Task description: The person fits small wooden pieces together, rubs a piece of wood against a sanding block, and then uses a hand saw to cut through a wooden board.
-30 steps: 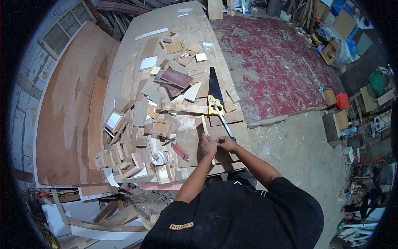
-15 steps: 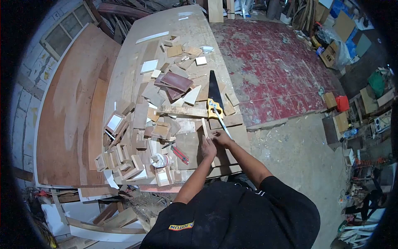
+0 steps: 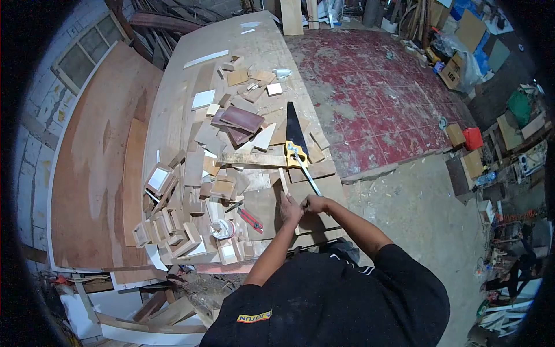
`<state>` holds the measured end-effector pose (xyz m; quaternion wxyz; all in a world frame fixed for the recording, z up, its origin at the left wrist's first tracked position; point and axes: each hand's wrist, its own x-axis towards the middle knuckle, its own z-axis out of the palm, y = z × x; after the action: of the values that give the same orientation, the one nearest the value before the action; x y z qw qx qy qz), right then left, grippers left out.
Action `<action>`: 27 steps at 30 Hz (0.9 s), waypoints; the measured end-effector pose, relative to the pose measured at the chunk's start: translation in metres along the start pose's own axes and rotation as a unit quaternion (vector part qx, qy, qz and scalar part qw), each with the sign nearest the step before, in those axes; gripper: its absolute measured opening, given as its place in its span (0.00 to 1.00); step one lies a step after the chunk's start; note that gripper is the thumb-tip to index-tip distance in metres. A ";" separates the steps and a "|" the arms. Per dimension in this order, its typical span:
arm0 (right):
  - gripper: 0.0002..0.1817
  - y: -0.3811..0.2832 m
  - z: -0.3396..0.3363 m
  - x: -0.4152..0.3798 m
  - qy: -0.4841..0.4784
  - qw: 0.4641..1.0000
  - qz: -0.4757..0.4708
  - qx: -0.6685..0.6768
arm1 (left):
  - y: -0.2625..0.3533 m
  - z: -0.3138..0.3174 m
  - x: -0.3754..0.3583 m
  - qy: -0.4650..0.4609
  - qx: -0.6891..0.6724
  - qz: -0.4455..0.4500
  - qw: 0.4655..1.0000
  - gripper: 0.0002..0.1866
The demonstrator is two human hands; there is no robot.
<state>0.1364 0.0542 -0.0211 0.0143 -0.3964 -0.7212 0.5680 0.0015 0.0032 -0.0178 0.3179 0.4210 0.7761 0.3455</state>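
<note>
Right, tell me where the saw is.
In the head view, the saw lies ahead of the left hand and right hand, towards the right edge of the table, its handle by the right end of a wood strip.

The slim pale wooden strip (image 3: 283,180) is light tan. The long-bladed handsaw (image 3: 295,124) pairs a black blade with a yellow handle. The slender red utility knife (image 3: 248,217) lies beside brown wood. Flat rectangular maroon boards (image 3: 247,117) contrast with a square white panel (image 3: 203,99). Scuffed red flooring (image 3: 376,104) shows grey blotches and a grid pattern. The black fabric shirt (image 3: 341,301) bears a yellow label.
</note>
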 end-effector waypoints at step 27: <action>0.21 0.000 0.009 0.013 0.188 0.967 0.083 0.151 | 0.018 -0.013 -0.008 -0.021 -0.012 -0.020 1.000 0.28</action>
<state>0.1232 0.0546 -0.0302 0.1619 -0.5479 -0.5755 0.5851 0.0027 0.0002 0.0057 0.3459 0.4087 0.7733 0.3395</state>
